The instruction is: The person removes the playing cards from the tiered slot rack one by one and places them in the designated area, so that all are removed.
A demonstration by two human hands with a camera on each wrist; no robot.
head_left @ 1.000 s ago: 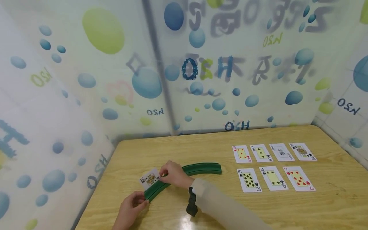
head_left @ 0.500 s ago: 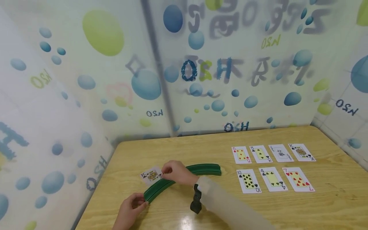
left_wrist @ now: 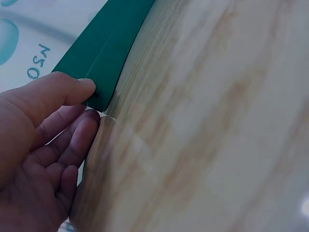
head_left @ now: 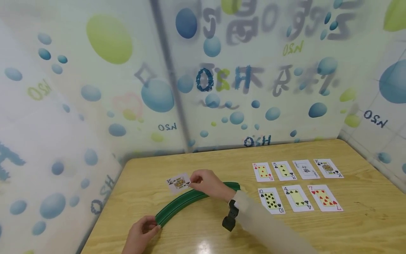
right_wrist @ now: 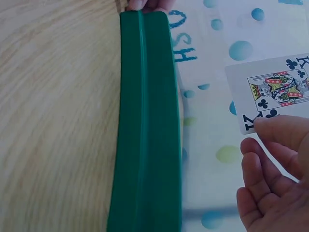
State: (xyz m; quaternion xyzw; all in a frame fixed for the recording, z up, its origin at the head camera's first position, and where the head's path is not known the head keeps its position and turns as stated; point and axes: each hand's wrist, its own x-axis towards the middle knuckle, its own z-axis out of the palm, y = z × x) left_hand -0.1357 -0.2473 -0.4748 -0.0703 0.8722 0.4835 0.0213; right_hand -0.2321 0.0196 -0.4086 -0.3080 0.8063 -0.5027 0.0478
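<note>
A curved green card holder (head_left: 180, 203) lies on the table at left of centre. My left hand (head_left: 141, 233) pinches its near left end between thumb and fingers, the thumb (left_wrist: 79, 91) pressing on the holder's face. My right hand (head_left: 207, 183) pinches a king of clubs (head_left: 178, 182) by one corner. This card is above and behind the holder, face toward me, with its lower edge overlapping the holder in the head view. In the right wrist view the card (right_wrist: 275, 89) shows apart from the holder (right_wrist: 147, 121). The right forearm hides part of the holder's right side.
Face-up cards lie in two rows at the right: the back row has a five of diamonds (head_left: 262, 171) and a black king (head_left: 328, 168); the front row has a ten of spades (head_left: 271, 200) and a seven of hearts (head_left: 325, 197). A patterned curtain (head_left: 222, 123) stands behind the table.
My right hand has drawn the king of clubs up out of the holder's left part and moved it right and away. The left hand keeps its grip on the holder's end.
</note>
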